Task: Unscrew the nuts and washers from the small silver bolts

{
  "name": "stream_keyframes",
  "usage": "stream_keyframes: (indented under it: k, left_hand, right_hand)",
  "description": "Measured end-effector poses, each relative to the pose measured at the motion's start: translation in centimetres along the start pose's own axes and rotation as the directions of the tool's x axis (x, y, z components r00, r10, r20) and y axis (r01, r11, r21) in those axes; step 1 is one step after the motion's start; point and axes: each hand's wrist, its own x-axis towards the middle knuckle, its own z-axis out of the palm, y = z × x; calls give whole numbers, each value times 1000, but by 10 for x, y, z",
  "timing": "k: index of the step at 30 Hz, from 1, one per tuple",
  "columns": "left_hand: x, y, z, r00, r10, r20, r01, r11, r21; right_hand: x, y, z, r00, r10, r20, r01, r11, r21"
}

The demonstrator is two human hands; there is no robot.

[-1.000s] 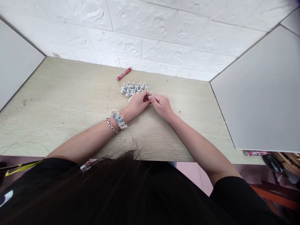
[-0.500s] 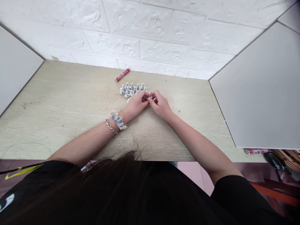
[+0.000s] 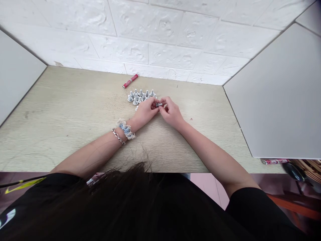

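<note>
Between my two hands, just above the table, lies a silver bolt held sideways. My left hand is closed in a pinch around its left end, where the head and any washers are mostly covered by fingers. At the other end my right hand has its thumb and fingers closed round the threaded tip. Several silver bolts with washers stand upright on their heads in a cluster just beyond my left hand, which hides some of them.
A red tube lies behind the bolts near the white brick-patterned wall. The wooden table is bounded by a white panel on the right and another panel on the left. A second red tube shows at the right front.
My right fingers have shifted slightly on the bolt, so more of its shank shows between the hands. The standing bolts and the red tube stay put.
</note>
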Motion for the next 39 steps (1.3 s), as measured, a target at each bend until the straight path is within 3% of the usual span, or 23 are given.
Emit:
stream_keyframes:
  k: [15,21,39]
  left_hand:
    - [1,-4,2,1000,-8,22,8,1000,13]
    - [1,-4,2,1000,23,8,-23,999,48]
    - [-2,-4,6,989,118,86,-128,984,121]
  right_hand:
    - [1,-1,-1,1000,-21,-6,20,996,-84]
    - [-1,-3,0,1000,2,0,-2,1000,15]
    - [1,1,0,999,26,-34,-27,999,-47]
